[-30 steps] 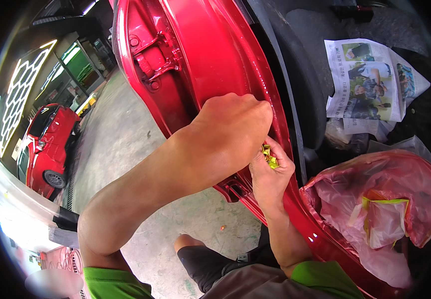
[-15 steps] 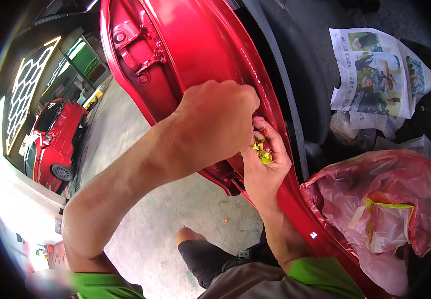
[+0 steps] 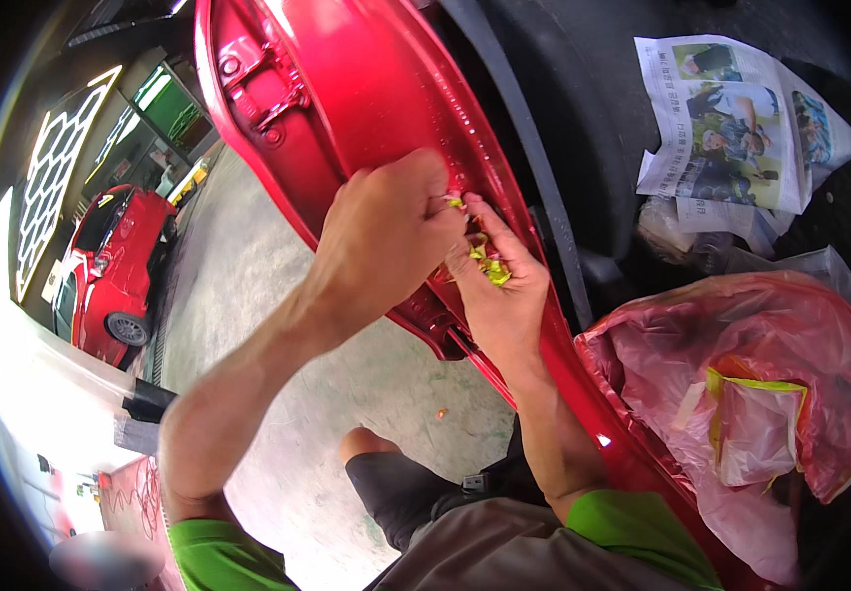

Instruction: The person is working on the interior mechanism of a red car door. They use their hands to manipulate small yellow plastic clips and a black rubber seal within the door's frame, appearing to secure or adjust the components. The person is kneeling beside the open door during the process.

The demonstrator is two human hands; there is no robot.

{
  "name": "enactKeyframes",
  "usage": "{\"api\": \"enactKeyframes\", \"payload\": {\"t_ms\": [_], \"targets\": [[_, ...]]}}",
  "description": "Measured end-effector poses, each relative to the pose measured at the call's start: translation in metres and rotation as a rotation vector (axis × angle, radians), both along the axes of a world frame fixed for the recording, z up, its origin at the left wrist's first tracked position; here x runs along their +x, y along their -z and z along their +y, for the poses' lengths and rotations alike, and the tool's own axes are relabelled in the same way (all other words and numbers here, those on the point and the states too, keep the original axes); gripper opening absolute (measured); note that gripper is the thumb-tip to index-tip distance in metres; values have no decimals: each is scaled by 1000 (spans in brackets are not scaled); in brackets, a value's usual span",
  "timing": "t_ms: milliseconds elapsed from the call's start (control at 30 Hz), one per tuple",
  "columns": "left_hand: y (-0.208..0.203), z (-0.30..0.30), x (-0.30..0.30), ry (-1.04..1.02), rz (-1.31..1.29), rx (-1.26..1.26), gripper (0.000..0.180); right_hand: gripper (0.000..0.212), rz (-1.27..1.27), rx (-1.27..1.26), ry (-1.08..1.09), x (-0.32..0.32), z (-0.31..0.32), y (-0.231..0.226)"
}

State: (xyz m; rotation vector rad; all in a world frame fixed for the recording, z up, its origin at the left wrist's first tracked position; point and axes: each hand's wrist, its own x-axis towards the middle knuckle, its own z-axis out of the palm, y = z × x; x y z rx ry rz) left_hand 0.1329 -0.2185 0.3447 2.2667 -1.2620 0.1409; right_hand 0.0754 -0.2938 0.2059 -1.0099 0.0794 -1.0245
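My left hand (image 3: 381,231) reaches over the glossy red car panel (image 3: 386,89), its fingers closed in a pinch. A small yellow and reddish scrap (image 3: 456,203) shows at those fingertips, touching or very near the fingertips of my right hand (image 3: 506,310). Curled half shut, the right hand holds crumpled yellow and reddish scraps (image 3: 491,268) between thumb and fingers; they look like thin tape or wrapper, but I cannot tell which. Both hands are just above the panel's edge.
To the right, a translucent red plastic bag (image 3: 632,364) lies beside the panel. Newspaper (image 3: 667,118) rests on dark trim (image 3: 583,148) beyond it. A small orange scrap (image 3: 441,414) is on the concrete floor (image 3: 297,424). Another red car (image 3: 115,276) stands far left.
The left hand has moved left, uncovering the right fingertips and the scrap at its own. My right hand has shifted slightly up and left, still holding the crumpled scraps.
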Motion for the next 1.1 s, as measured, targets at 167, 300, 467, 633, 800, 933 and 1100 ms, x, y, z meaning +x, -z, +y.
{"api": "enactKeyframes", "payload": {"t_ms": [167, 300, 467, 633, 800, 933, 1100], "targets": [[31, 26, -6, -93, 173, -322, 10, 48, -15, -39, 14, 2, 7, 0], [57, 30, -8, -92, 227, -532, 11, 43, -19, -50, 60, 3, 6, 3], [77, 31, -8, -45, 237, -658, 7, 31, -19, -156, 143, 5, 7, 17], [50, 36, -6, 89, 45, -461, 11, 29, -36, -394, 278, 6, -3, 17], [18, 43, 6, 234, -239, -105, 14, 32, 14, -305, 128, 1, 0, 11], [10, 41, 6, 240, -628, 173, 16, 31, 7, -209, 85, 2, 3, 6], [25, 39, 10, 206, -912, 248, 18, 29, 3, -234, 117, 1, 3, 4]]}}
